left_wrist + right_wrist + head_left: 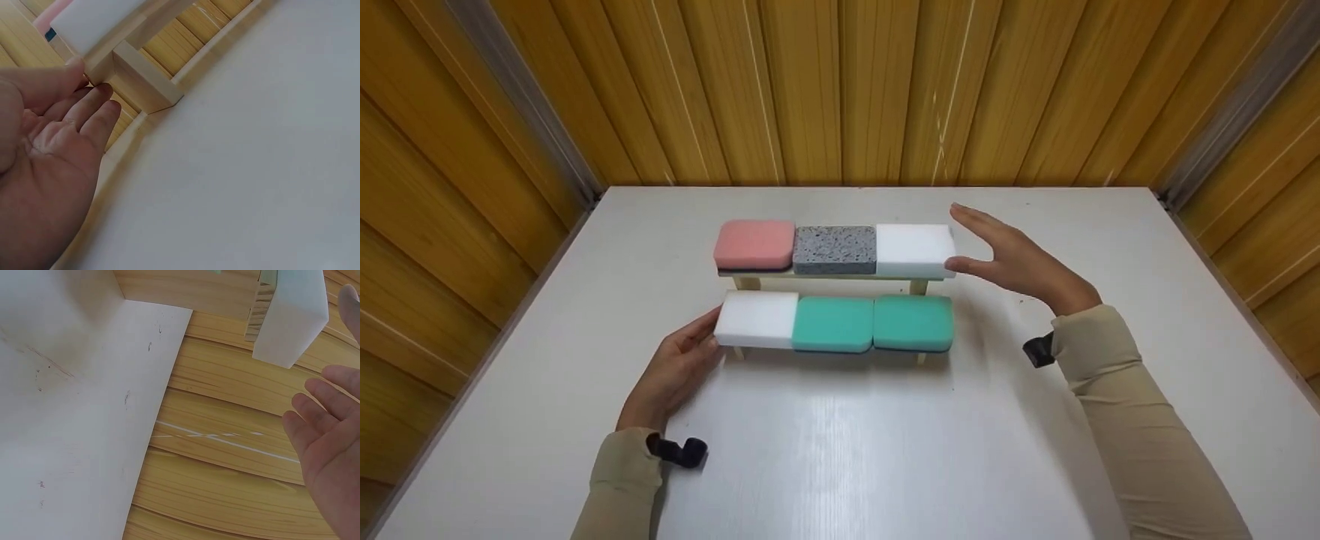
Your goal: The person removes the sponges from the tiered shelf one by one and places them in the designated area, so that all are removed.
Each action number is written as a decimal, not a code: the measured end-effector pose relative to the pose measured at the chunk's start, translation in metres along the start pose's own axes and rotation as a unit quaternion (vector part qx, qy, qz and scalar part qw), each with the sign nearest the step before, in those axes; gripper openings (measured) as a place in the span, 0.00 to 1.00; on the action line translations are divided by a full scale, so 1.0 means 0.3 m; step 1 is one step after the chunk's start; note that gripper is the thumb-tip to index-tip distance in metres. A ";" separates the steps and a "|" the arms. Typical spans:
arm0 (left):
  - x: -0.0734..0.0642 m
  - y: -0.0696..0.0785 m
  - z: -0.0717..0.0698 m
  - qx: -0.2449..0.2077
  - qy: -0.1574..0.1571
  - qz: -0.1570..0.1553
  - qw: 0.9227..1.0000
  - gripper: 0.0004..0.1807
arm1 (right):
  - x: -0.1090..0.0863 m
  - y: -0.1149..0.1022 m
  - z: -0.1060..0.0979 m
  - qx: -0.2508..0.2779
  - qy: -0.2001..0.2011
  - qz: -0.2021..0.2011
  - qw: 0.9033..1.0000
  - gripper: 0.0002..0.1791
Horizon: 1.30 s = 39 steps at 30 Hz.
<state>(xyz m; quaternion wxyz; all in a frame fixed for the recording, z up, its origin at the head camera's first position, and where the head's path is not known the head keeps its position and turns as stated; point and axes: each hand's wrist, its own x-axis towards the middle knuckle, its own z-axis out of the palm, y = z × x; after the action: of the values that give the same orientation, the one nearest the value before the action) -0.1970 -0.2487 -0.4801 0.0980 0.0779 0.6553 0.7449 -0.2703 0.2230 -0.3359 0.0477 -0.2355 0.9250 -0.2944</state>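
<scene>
Left hand (679, 367): fingers fairly straight at the front stand's (140, 79) left end, perhaps steadying it.
Front stand: white sponge (756, 320), two green sponges (832, 324), edge to edge, sharing its length.
Right hand (1018, 259): open, spread beside the rear white sponge (913, 250).
Rear stand (919, 286): pink sponge (755, 244), grey sponge (835, 249), white one, laid flat for stability.

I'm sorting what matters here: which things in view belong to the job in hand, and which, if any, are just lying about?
Likely the job: pink sponge, grey block, rear white block, front white block, two green sponges, wooden supports.

Only surroundings or worn: white table, wall panels, black wrist devices.
</scene>
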 end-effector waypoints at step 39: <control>-0.006 0.005 0.006 0.047 0.022 0.004 0.999 0.34 | 0.043 -0.025 0.029 -0.021 -0.031 -0.042 0.998 0.43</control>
<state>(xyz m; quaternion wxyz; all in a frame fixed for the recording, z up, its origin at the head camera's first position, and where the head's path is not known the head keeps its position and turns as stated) -0.1947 -0.2475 -0.4785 0.0771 0.0683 0.6914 0.7151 -0.2766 0.2070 -0.3381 0.0585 -0.2839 0.9184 -0.2694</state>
